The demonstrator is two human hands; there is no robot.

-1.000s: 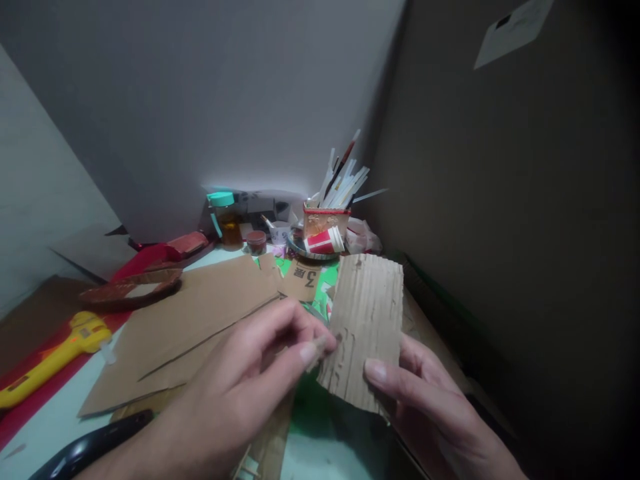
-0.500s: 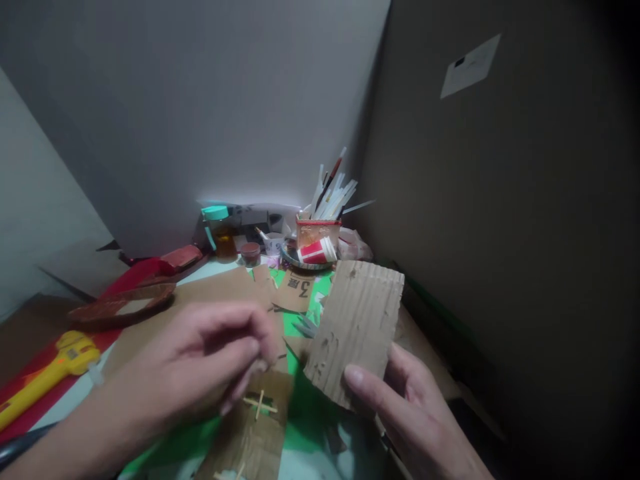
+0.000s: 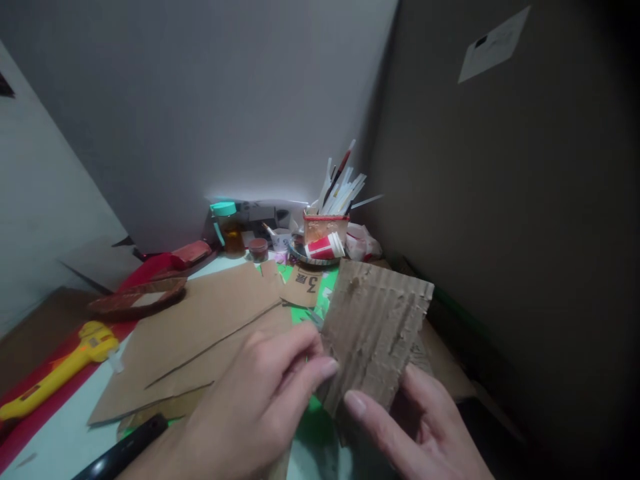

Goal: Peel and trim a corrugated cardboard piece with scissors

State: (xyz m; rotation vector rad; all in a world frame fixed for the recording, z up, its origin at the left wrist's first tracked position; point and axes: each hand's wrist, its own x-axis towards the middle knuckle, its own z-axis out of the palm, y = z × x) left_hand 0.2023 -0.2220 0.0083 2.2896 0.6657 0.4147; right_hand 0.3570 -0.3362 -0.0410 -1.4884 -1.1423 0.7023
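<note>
A piece of corrugated cardboard with exposed ridges is held upright above the table by my right hand, thumb on its near face and fingers behind it. My left hand touches the piece's left edge, thumb and forefinger pinched there; whether a scrap is between them is too small to tell. Flat brown cardboard lies to the left under and beyond my left hand. Behind the held piece lies a small printed cardboard piece.
A yellow glue gun and a black handle are at the left. Along the back stand a teal-lidded jar, a box of white sticks and a tipped red-and-white cup. A brown tray lies at the left.
My left hand has moved right to the edge of the held cardboard. The cardboard has turned slightly in my right hand. The crossed small sticks on the table are now hidden, and the view has shifted.
</note>
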